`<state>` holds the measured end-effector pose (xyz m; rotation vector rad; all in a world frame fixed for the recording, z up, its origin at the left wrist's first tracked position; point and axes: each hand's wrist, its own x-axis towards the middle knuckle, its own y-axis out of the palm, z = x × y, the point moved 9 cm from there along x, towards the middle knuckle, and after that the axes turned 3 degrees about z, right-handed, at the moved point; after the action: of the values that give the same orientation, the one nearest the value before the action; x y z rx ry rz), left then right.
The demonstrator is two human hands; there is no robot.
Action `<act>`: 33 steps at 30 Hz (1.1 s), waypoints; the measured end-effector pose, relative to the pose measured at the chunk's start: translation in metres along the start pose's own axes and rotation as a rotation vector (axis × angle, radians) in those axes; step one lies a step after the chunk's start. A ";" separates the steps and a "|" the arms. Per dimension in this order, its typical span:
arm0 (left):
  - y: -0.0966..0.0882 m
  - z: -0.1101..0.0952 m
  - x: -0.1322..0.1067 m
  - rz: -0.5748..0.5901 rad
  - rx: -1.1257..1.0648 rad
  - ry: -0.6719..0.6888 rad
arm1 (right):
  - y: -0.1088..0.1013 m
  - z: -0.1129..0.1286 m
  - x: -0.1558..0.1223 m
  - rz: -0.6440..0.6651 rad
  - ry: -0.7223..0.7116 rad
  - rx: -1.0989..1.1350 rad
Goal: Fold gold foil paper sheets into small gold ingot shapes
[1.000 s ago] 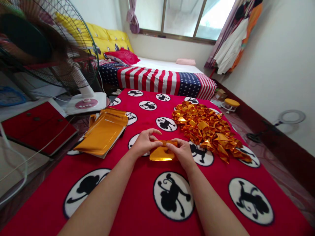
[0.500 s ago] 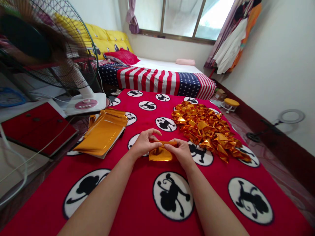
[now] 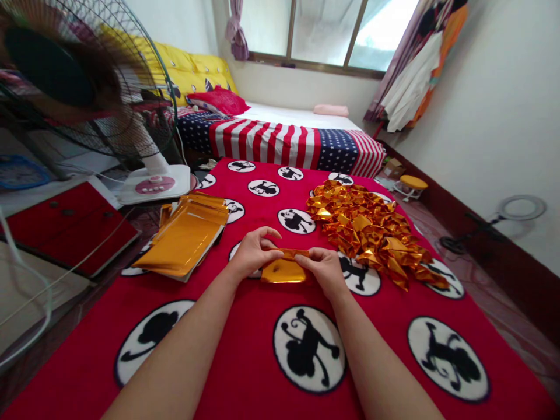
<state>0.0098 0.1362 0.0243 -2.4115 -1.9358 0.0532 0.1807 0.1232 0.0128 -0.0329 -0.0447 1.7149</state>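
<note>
A sheet of shiny gold foil paper [image 3: 284, 272] is pinched between both hands over the red cloth [image 3: 236, 350], its far edge folded into a narrow strip. My left hand [image 3: 255, 252] grips the left end of that strip between thumb and fingers. At the right end, my right hand [image 3: 322, 267] presses the fold with its thumb on top; the fingers behind are partly hidden. To the left lies a stack of flat gold foil sheets [image 3: 186, 233]. A heap of folded gold foil pieces [image 3: 363, 224] spreads out to the right.
An electric fan [image 3: 52, 70] with blurred blades stands at the left, beside a red panel [image 3: 72, 224]. Beyond the cloth is a bed [image 3: 280, 143] with a striped and starred cover. A yellow stool [image 3: 413, 182] and a ring light [image 3: 521, 207] stand at the right.
My thumbs have moved apart along the folded strip, the right one shifting right. More of the strip shows between them. The stack and the heap stay as they were.
</note>
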 end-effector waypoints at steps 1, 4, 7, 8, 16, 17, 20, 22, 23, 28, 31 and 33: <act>0.000 0.001 0.000 -0.003 0.001 -0.003 | 0.000 0.000 0.000 0.001 -0.004 0.000; -0.002 0.005 0.002 -0.023 0.016 -0.017 | 0.000 -0.002 0.000 0.008 0.000 0.041; -0.007 0.009 0.003 -0.078 0.048 -0.033 | -0.001 -0.005 -0.001 -0.001 0.016 0.089; -0.009 0.011 0.004 -0.095 0.055 -0.037 | -0.001 -0.006 -0.001 -0.005 0.017 0.095; -0.023 0.008 0.003 -0.199 0.247 0.052 | -0.003 -0.003 -0.001 -0.027 0.003 0.080; -0.029 0.006 0.002 -0.233 0.289 0.060 | -0.005 -0.003 -0.001 -0.041 0.010 0.095; -0.049 0.005 -0.001 -0.333 0.289 0.054 | -0.014 -0.005 0.000 -0.087 0.026 0.147; -0.060 0.001 -0.003 -0.392 0.201 0.084 | -0.017 -0.005 0.000 -0.098 0.027 0.166; -0.063 -0.001 -0.004 -0.412 0.148 0.113 | -0.017 -0.006 0.000 -0.096 0.030 0.168; -0.030 -0.005 0.004 -0.194 -0.070 0.113 | -0.011 -0.004 -0.002 -0.082 0.027 0.172; 0.001 -0.004 0.004 -0.055 0.011 0.067 | -0.007 -0.001 -0.004 -0.066 0.008 0.168; 0.012 -0.001 0.002 -0.022 0.033 0.029 | -0.005 0.000 -0.004 -0.048 -0.003 0.168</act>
<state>0.0225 0.1359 0.0243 -2.3563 -1.9336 0.0487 0.1866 0.1198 0.0132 0.0949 0.0958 1.6652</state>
